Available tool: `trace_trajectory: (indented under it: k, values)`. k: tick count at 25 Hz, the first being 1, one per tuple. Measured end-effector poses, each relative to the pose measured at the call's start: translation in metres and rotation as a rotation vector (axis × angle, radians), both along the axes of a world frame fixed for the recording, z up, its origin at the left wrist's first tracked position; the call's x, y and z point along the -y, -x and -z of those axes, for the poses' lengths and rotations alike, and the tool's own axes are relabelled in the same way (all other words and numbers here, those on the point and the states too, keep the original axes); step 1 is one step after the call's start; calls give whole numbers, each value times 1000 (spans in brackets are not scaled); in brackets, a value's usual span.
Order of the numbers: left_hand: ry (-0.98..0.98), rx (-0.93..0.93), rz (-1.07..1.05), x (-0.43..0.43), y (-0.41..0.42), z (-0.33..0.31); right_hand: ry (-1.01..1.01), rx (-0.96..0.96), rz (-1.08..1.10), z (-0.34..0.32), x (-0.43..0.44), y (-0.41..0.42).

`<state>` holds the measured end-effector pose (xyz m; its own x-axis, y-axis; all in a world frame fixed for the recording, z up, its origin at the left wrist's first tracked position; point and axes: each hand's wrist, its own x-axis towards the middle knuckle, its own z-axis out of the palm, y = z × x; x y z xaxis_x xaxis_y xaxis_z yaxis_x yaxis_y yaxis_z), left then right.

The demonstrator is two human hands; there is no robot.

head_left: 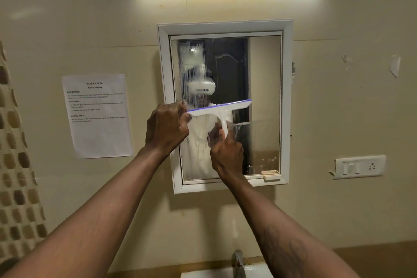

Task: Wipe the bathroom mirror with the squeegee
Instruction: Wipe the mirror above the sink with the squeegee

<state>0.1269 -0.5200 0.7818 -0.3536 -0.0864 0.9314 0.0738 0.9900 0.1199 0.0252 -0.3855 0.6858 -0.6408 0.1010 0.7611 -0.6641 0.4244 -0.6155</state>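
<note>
Both hands hold the squeegee [220,108]; right hand [228,153] curled tight round the handle, left hand [167,127] pinching the blade's left end; blade lies across mid mirror [265,88]; best keep even pressure, pull straight down, then overlap the streaked left strip

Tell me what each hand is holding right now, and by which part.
Both hold the squeegee: the right hand grips its handle, the left hand pinches the left end of its blade bar.

Head cam, close on mirror [264,74]
</note>
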Motion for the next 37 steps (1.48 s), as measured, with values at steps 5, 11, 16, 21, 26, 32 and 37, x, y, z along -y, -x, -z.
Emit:
trace_trajectory:
  k: [5,11,16,21,26,32,37]
  values:
    - [-24,23,20,-5,-8,12,-45,26,29,24,-7,-21]
    - [-4,-20,-3,-3,-17,-6,39,-4,3,-22,-8,-21]
    - [2,-66,-36,2,-21,-30,153,-56,13,-113,7,-15]
    - [14,-66,-50,13,-23,-42,195,-164,-19,-167,24,-15]
    - [12,-76,-65,22,-23,-51,159,-181,35,-185,38,-15]
    - [20,-77,-69,28,-21,-57,120,-162,57,-188,46,-11]
    - [0,-56,-51,26,-15,-57,73,-130,109,-184,42,-10]
